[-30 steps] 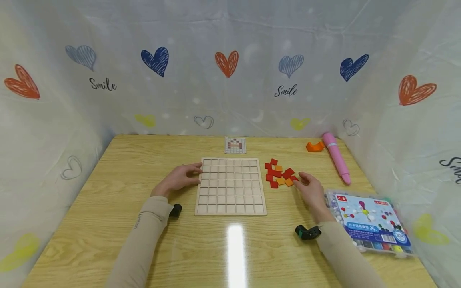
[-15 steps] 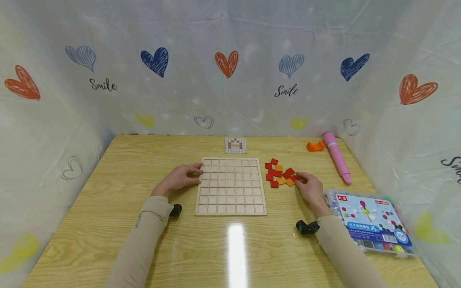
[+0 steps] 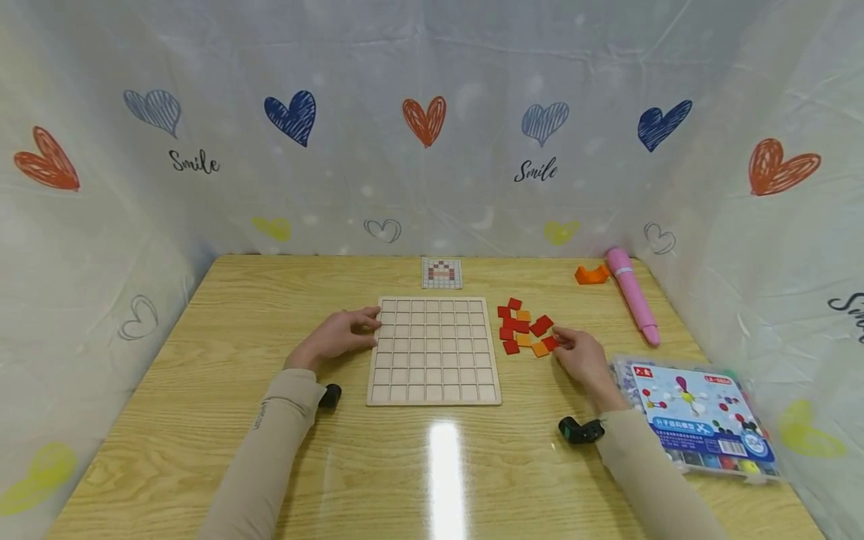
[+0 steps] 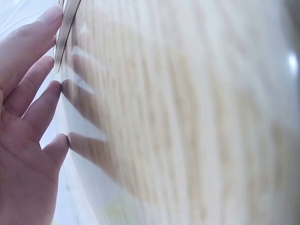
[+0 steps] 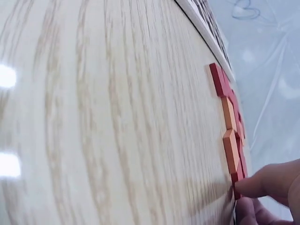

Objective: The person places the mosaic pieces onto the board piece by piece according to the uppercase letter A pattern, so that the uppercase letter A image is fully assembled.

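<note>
A pale wooden grid board (image 3: 434,351) lies flat in the head view, its cells bare. My left hand (image 3: 340,335) rests at its left edge, fingers spread and relaxed; in the left wrist view the fingertips (image 4: 55,86) meet the tabletop near the board's side. Right of the board lies a loose cluster of red square tiles (image 3: 518,325) and orange square tiles (image 3: 540,349). My right hand (image 3: 582,356) is at the cluster's right end. In the right wrist view its thumb touches the end red tile (image 5: 238,183); the index fingertip is hidden there.
A small pattern card (image 3: 442,274) lies behind the board. At the back right are an orange curved piece (image 3: 592,275) and a pink pen-like stick (image 3: 632,296). A clear box with a printed molecule label (image 3: 698,409) stands beside my right forearm. Curtains surround the table.
The end red tile and the lower tiles have slid a little toward me and left as my right hand touches them. My left hand and the board stay in place.
</note>
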